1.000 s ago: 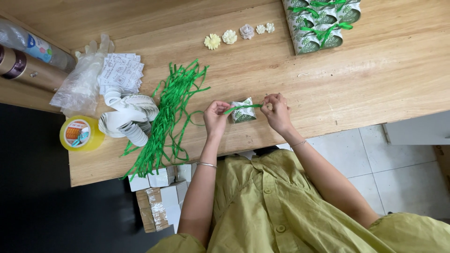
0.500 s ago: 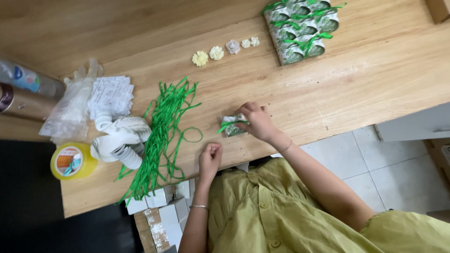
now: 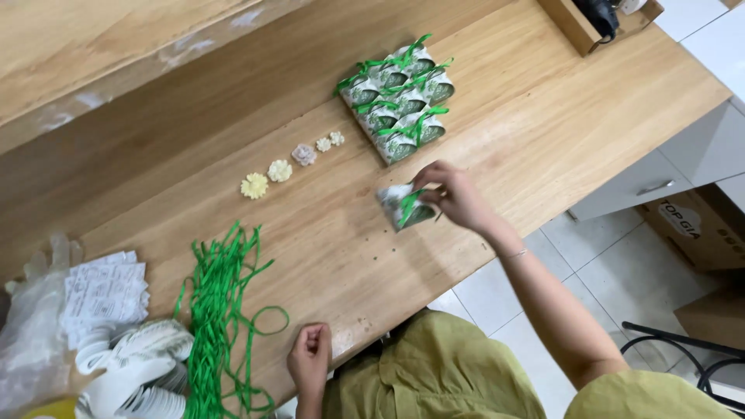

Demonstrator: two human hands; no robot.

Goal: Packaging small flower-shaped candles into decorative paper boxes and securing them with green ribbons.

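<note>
My right hand (image 3: 456,195) holds a small white-and-green patterned gift box (image 3: 402,205) tied with a green ribbon, lifted just above the wooden table (image 3: 543,101). It is a short way in front of a block of several similar ribbon-tied boxes (image 3: 397,110) at the far side. My left hand (image 3: 310,358) rests at the near table edge with its fingers curled and nothing in it, next to a pile of loose green ribbons (image 3: 221,314).
A row of small cream and pale flower decorations (image 3: 289,168) lies in the middle of the table. At the left are printed paper slips (image 3: 105,293), stacked white flat box blanks (image 3: 136,368) and a clear plastic bag (image 3: 31,334). A cardboard box (image 3: 698,225) stands on the tiled floor at right.
My right hand has carried the tied box away from me toward the block of finished boxes. My left hand let go and dropped back to the near table edge. The view swung right.
</note>
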